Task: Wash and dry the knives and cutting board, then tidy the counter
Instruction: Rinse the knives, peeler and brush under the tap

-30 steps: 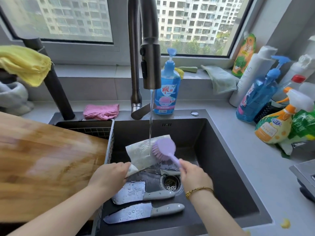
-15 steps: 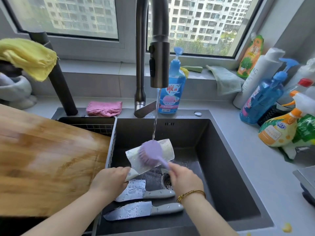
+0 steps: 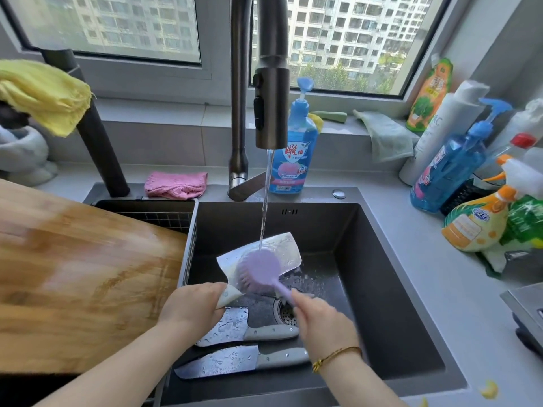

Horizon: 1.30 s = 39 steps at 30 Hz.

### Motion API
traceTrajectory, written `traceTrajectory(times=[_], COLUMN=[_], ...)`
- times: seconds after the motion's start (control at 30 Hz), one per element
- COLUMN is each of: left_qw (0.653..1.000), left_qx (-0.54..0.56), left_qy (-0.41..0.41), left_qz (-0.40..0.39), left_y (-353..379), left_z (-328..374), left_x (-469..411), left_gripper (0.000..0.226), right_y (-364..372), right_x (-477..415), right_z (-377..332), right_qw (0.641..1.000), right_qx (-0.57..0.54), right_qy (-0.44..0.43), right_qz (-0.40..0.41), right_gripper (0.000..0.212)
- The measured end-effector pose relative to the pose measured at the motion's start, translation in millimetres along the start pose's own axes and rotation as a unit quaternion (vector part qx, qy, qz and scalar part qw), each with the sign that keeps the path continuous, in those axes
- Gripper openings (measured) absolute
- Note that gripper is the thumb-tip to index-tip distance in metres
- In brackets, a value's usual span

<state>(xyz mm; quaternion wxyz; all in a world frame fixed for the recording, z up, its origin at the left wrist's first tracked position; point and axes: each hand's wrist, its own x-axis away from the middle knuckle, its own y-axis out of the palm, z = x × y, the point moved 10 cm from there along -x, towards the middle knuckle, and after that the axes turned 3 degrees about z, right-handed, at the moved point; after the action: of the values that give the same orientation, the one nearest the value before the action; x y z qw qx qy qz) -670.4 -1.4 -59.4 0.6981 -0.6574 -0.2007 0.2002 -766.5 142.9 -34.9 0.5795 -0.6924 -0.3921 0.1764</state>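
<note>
Cleaver was held tilted over the sink, under a thin stream from the tap. The left hand had its grip clamped round the handle. The right hand had its grip closed on the purple brush, with its bristles against the blade. A second knife and a third knife lay wet on the sink floor beside the drain. The wooden cutting board lay just left of the sink.
</note>
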Motion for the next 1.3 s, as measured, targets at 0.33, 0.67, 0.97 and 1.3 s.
traceTrajectory(times=[0.33, 0.67, 0.97, 1.3], left_qw=[0.999, 0.999, 0.931, 0.562], left_qx=[-0.014, 0.006, 0.326, 0.752], left_qy=[-0.002, -0.029, -0.151, -0.3], left_qz=[-0.029, -0.038, -0.064, -0.167], left_y=[3, -1, 3, 34], left_z=[5, 6, -8, 16], left_x=[3, 3, 9, 25], left_gripper=[0.03, 0.037, 0.027, 0.022], right_y=[-9, -11, -34, 8], right_x=[-12, -1, -5, 0], right_z=[-9, -17, 98, 32], right_qw=[1.0, 0.999, 0.935, 0.959], right_qx=[0.018, -0.023, -0.25, -0.259], right_qy=[-0.003, -0.042, 0.201, 0.076], right_qz=[0.013, 0.024, 0.151, 0.089], right_gripper=[0.041, 0.041, 0.033, 0.035])
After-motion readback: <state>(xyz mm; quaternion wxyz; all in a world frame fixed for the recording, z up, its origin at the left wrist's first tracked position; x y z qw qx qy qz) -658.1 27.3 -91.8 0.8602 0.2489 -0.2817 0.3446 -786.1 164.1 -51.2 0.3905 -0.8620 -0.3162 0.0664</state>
